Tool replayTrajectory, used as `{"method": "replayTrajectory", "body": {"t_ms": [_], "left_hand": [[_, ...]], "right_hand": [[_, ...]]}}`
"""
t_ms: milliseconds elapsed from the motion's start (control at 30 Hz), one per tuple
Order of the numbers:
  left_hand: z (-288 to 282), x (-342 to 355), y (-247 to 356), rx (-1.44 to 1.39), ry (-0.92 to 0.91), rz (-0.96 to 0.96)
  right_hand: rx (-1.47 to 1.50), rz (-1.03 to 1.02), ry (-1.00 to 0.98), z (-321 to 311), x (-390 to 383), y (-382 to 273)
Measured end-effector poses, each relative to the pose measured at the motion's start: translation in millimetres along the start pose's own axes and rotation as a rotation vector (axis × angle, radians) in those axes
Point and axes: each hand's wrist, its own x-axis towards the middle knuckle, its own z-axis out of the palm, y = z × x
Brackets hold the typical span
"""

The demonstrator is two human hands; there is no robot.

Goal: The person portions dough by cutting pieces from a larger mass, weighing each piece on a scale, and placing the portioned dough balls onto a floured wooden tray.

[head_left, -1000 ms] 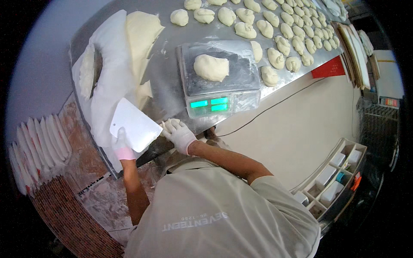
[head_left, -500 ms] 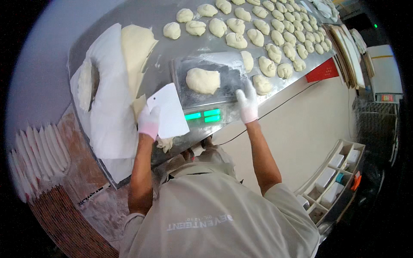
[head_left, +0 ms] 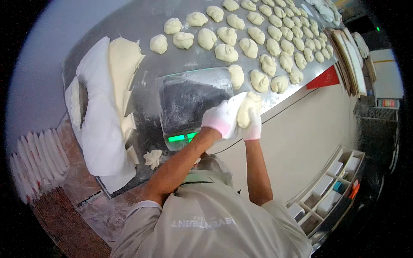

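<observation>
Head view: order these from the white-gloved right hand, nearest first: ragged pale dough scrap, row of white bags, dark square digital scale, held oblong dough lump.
1. Held dough lump: touching the right hand.
2. Digital scale: to its left.
3. Dough scrap: farther left.
4. White bags: far left.

**Bare left forearm [head_left: 172, 172] cuts across green-lit scale display [head_left: 175, 138]**

The display's right portion lies behind the forearm; its digits are too small to tell. The white-gloved, pink-cuffed left hand [head_left: 216, 118] covers part of the flat white scraper [head_left: 233, 106]. Most fingers of the white-gloved right hand [head_left: 254, 127] are hidden by the pale, elongated dough lump [head_left: 248, 107]. A white cloth [head_left: 97, 142] conceals how far the large pale dough slab [head_left: 121, 56] runs beneath it. The upper edge crops some small pale dough pieces [head_left: 230, 4], the lower edge the beige shirt [head_left: 202, 232].
</observation>
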Motion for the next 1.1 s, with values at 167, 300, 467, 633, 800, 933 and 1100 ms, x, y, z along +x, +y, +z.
{"method": "replayTrajectory", "body": {"t_ms": [167,300,467,633,800,933,1100], "left_hand": [[-58,-29,-32,-0.366,0.397,0.065],[-100,-73,-84,-0.486,0.603,-0.175],[-122,-135,-131,-0.687,0.839,-0.423],[-167,-189,-162,-0.919,1.044,-0.483],[-270,-248,-237,-0.026,1.132,-0.44],[-353,-246,-344,-0.239,1.157,-0.286],[-422,-150,-355,0.286,0.82,-0.588]], "right_hand": [[0.74,0.217,0.016,25,5,-48],[0.655,0.133,-0.076,91,66,-75],[-0.21,-0.192,-0.27,195,147,-83],[-0.918,-0.374,-0.437,242,183,-13],[-0.823,-0.263,-0.397,278,118,0],[-0.741,-0.294,-0.403,263,119,53],[-1.043,-0.359,-0.388,297,85,52]]}}
